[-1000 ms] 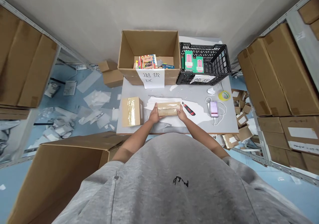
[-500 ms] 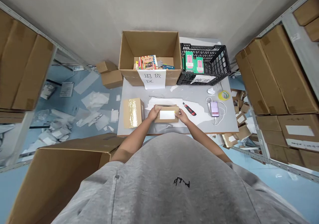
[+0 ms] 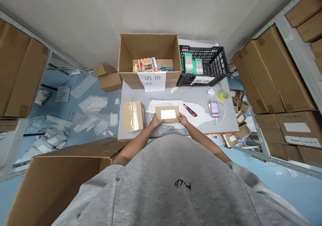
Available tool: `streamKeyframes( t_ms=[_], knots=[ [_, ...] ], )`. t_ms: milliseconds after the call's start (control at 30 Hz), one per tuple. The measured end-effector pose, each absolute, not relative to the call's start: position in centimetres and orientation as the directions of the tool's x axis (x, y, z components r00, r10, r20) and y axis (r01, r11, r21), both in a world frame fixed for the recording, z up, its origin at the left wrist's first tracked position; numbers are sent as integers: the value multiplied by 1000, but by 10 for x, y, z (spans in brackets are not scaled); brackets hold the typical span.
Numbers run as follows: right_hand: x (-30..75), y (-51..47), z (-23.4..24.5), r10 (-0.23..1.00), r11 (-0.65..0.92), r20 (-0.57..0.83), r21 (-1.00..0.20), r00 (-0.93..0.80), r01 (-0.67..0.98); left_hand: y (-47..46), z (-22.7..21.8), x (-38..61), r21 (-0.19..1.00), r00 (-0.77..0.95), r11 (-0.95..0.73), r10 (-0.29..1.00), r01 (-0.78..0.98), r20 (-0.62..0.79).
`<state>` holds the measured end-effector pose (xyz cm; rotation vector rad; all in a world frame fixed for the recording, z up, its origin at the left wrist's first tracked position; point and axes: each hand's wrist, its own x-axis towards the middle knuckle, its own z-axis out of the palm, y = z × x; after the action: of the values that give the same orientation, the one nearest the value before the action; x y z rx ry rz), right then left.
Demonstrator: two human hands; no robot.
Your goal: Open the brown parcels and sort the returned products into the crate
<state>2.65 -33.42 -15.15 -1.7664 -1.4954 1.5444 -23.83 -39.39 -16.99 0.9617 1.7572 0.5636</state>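
A small cardboard parcel (image 3: pixel 167 114) with a white label facing up lies on the grey table (image 3: pixel 201 125) in front of me. My left hand (image 3: pixel 155 121) grips its near left corner. My right hand (image 3: pixel 183 119) holds its near right corner. Under the parcel lie torn white paper scraps (image 3: pixel 201 114). A red and black utility knife (image 3: pixel 190 110) rests just right of the parcel. A second parcel wrapped in clear tape (image 3: pixel 133 116) sits to the left of my left hand.
At the table's back stand an open cardboard box (image 3: pixel 150 58) with colourful items and a black crate (image 3: pixel 204 65) with green boxes. A phone with white cable (image 3: pixel 215 108) and tape roll (image 3: pixel 222 95) lie right. Shelves of cartons flank both sides; a large carton (image 3: pixel 57 175) stands near left.
The parcel was turned over in my hands: its taped side showed first, now the white label faces up. The view shifted slightly.
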Motion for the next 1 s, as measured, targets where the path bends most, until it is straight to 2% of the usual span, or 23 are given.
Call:
streamKeyframes(
  t_ms=[100, 233, 367, 567, 667, 800, 900, 1000],
  knots=[
    [24, -337, -151, 839, -416, -531, -768, -119, 487, -409, -167, -239, 789, -98, 482, 870, 380, -484],
    [24, -337, -143, 839, -430, -538, -745, -79, 510, -414, -156, -237, 725, -190, 496, 864, 478, -466],
    [28, -327, -131, 876, -397, -476, -800, -75, 449, -403, -141, -238, 724, -251, 439, 898, 531, -361],
    [29, -311, -122, 918, -350, -396, -832, -18, 431, -382, -131, -239, 663, -387, 485, 871, 570, -304],
    [26, -310, -124, 918, -333, -395, -815, -33, 475, -376, -137, -237, 651, -387, 506, 860, 565, -333],
    [25, -311, -130, 889, -386, -457, -780, -27, 493, -366, -147, -236, 611, -328, 564, 824, 556, -462],
    [24, -310, -132, 863, -457, -505, -754, 29, 473, -358, -149, -236, 633, -281, 584, 807, 508, -519],
    [24, -309, -133, 854, -471, -520, -744, 33, 473, -353, -148, -235, 674, -244, 568, 819, 472, -519]
  ],
)
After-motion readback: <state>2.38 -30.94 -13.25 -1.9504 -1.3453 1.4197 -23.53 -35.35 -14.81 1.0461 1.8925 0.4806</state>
